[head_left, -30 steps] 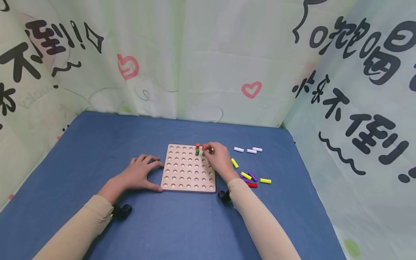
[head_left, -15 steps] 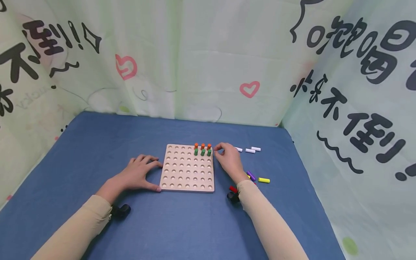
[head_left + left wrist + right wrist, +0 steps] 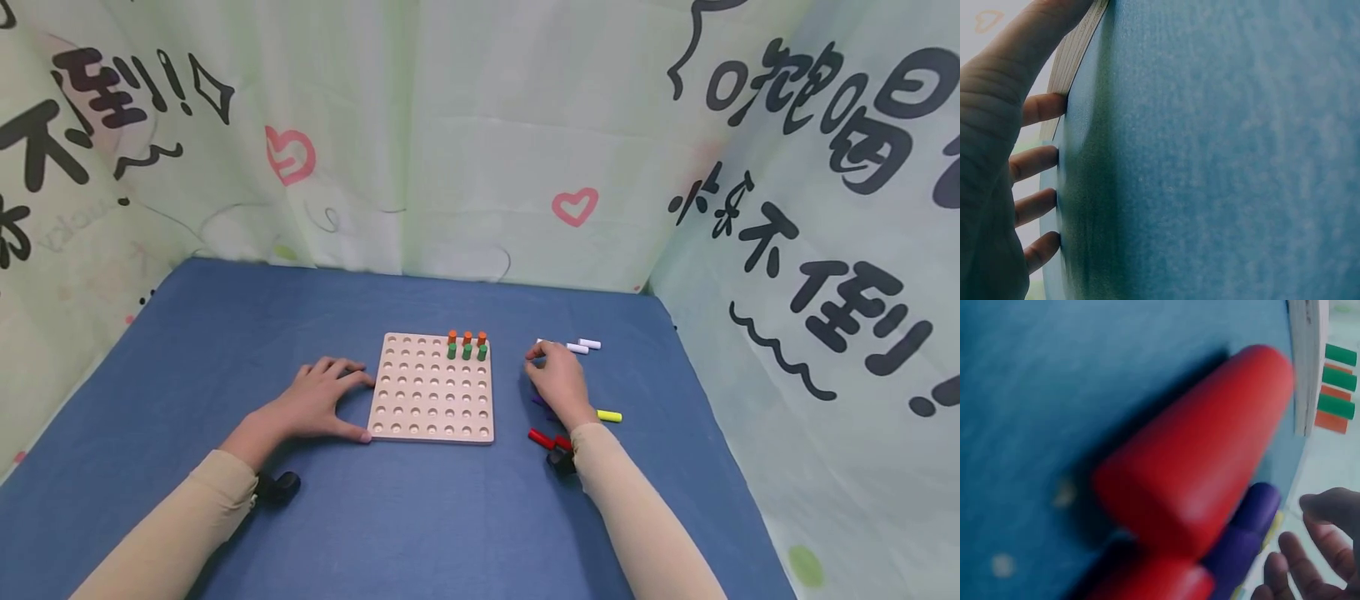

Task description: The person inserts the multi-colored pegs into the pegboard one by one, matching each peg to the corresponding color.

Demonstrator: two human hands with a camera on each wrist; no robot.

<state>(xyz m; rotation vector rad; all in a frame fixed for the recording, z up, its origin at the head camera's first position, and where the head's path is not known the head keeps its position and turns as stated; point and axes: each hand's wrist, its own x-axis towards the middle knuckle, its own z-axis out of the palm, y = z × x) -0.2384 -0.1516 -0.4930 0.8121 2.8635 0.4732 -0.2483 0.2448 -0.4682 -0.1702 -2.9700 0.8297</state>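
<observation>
A wooden pegboard [image 3: 425, 408] with rows of round holes lies on the blue table. Three orange pegs [image 3: 452, 337] stand in its far row, with three green pegs [image 3: 452, 352] just in front. At the board's left side, my left hand [image 3: 318, 404] spreads its fingers; thumb and index finger touch the edge, also visible in the left wrist view. My right hand [image 3: 561, 383] hovers right of the board over the loose pegs, holding nothing. In the right wrist view its thumb and fingers are apart, beyond a close red peg [image 3: 1204, 444] and a purple peg [image 3: 1257, 509].
White pegs [image 3: 589, 343] lie beyond the right hand. A yellow peg [image 3: 611, 416] lies right of its wrist, and red pegs [image 3: 541, 438] lie on the near side. Printed curtains [image 3: 465, 150] surround the blue table [image 3: 420, 525] at the back and sides.
My right hand has let go of a green peg in the board and moved right and toward me, over the loose pegs. The left hand stays at the board's edge.
</observation>
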